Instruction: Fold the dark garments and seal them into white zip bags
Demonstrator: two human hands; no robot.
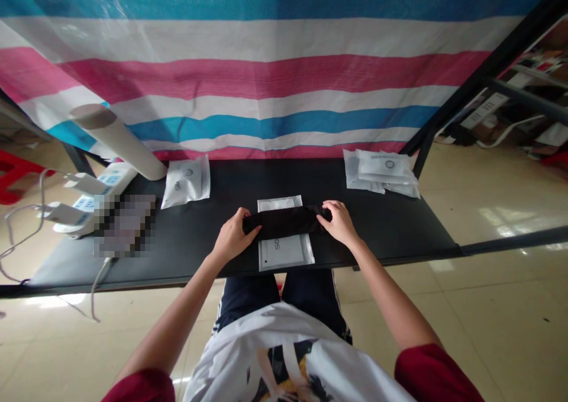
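A folded strip of black cloth (286, 222) stretches sideways between my two hands at the middle of the table. My left hand (234, 234) pinches its left end between thumb and fingers. At the other end, my right hand (339, 222) grips the cloth in the same way. Beneath the strip lies a flat, pale plastic pouch (284, 254) with dark lettering, its top and bottom edges showing on either side of the cloth. What exactly the black cloth is, I cannot tell.
Several filled white pouches (387, 171) are piled at the back right; another pouch (185, 183) lies back left. Beside it a pale bottle (119, 144) leans near a power strip (104, 192) with plugs. A blurred-out device (126, 224) with a cable lies on the black tabletop (390, 227). Striped sheeting (275, 76) hangs behind.
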